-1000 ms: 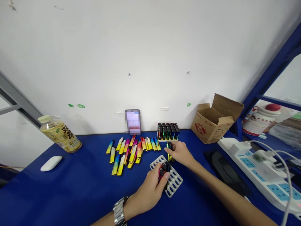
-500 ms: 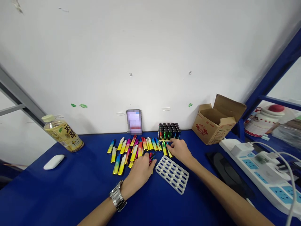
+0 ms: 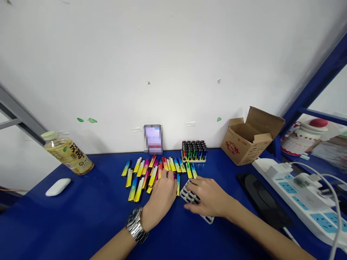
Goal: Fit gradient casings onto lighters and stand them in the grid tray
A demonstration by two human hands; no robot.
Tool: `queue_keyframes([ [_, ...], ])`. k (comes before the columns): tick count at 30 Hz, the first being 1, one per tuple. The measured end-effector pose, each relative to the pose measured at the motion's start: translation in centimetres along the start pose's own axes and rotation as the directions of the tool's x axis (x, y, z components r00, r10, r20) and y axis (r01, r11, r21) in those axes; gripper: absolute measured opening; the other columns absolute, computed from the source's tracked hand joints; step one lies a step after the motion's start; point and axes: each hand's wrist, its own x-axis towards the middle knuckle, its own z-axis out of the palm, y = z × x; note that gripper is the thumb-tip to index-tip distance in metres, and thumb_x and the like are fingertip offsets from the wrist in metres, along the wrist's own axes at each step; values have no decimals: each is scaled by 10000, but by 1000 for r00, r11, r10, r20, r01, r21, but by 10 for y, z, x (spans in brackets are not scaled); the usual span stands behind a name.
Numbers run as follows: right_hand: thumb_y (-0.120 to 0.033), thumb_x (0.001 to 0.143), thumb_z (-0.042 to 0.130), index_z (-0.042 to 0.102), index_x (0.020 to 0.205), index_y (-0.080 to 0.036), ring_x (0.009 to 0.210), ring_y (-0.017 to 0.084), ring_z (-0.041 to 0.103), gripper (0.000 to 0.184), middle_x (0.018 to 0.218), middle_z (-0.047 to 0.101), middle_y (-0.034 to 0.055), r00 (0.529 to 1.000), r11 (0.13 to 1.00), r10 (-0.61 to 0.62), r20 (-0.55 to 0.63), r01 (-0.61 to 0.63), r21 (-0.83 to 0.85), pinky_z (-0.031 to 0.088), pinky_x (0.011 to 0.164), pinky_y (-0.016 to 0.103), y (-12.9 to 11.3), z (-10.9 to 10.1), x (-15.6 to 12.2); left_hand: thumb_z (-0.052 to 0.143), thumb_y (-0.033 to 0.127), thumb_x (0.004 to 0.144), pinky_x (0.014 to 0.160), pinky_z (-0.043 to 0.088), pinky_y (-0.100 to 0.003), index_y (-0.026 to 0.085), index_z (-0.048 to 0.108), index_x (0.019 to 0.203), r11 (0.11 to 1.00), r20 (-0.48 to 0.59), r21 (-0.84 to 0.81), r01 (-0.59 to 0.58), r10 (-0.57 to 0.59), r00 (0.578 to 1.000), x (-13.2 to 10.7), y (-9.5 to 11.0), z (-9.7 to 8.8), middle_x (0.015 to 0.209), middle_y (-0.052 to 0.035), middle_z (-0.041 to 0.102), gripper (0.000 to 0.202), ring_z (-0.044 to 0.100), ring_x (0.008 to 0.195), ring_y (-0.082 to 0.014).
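My left hand (image 3: 163, 190), with a metal watch (image 3: 136, 224) on its wrist, is curled over the right end of a loose pile of shiny multicoloured lighters (image 3: 139, 188). Magenta and dark ends show beside its fingers, but most of what it grips is hidden. My right hand (image 3: 210, 196) is over a white tray (image 3: 208, 219) with oval holes, thumb and fingers apart and nothing visible between them. Whether it touches the tray I cannot tell. Behind it, upright lighters with dark ends (image 3: 193, 150) stand in rows in a pale holder.
A phone (image 3: 153, 139) leans on the wall behind the pile. To the left are a tilted drink bottle (image 3: 69, 153) and a white case (image 3: 58, 187). On the right are an open cardboard box (image 3: 244, 144), a dark phone (image 3: 262, 198) and a power strip (image 3: 298, 202) with cables.
My right hand has moved back from the upright lighters to above the white tray, and its fingers have spread. My left hand stays by the pile, turned more fingers-down.
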Motion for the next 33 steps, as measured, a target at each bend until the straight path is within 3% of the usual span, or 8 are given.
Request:
queue_keyframes([
  [2,-522,742,650,627,951,-170,844,267,602,410,913,650,100,997,999,-32,73,32,1,433,682,318,-4,-2,-6,301,205,926,545,453,-293,126,558,1000,996,40,93,13,-17,999,0,1,-2,995,-163,587,279,614,662,-216],
  [8,-260,689,722,645,942,-230,885,245,603,266,948,650,56,953,976,-187,238,154,151,446,827,362,-14,-13,-20,233,191,932,488,414,-278,123,580,1029,967,20,256,20,-26,999,1,-2,6,956,-191,635,366,633,609,-237],
  [15,-400,817,643,626,967,-211,893,214,600,242,947,638,53,915,923,-379,140,362,133,463,823,318,-45,5,-13,331,186,919,436,310,-241,142,579,805,960,-138,269,-80,121,983,8,-6,16,703,-117,637,277,635,595,-228],
  [20,-433,901,524,567,1019,-212,944,209,579,254,979,623,48,913,913,-407,-9,407,-2,474,831,317,-66,24,2,386,167,903,444,331,-238,164,554,759,960,-382,206,-190,257,887,2,-28,6,673,-46,608,222,582,548,-161],
  [24,-418,922,492,547,1042,-199,941,216,578,256,968,623,51,901,906,-421,-107,414,-87,481,841,332,-79,37,21,396,187,914,572,426,-237,170,564,826,976,-555,161,-143,210,805,-8,-66,-1,737,-46,648,190,619,649,-154],
  [29,-486,903,498,555,1021,-199,871,220,592,315,917,634,48,897,914,-403,-182,384,-133,494,727,321,-87,42,42,407,224,900,584,430,-267,178,556,821,990,-516,139,39,38,856,-16,-113,-4,731,-46,639,175,612,678,-187],
  [31,-520,894,493,570,980,-199,835,214,596,342,889,644,44,911,931,-365,-190,355,-89,482,703,310,-84,36,49,407,238,899,603,436,-278,185,550,802,991,-474,122,53,12,880,-17,-121,-3,733,-45,633,181,604,698,-195],
  [33,-454,934,442,584,936,-189,784,200,597,300,850,650,48,943,963,-268,-198,266,-35,460,666,295,-77,27,57,407,243,900,637,448,-287,184,549,803,995,-440,97,21,24,898,-17,-123,0,757,-50,634,182,600,730,-198],
])
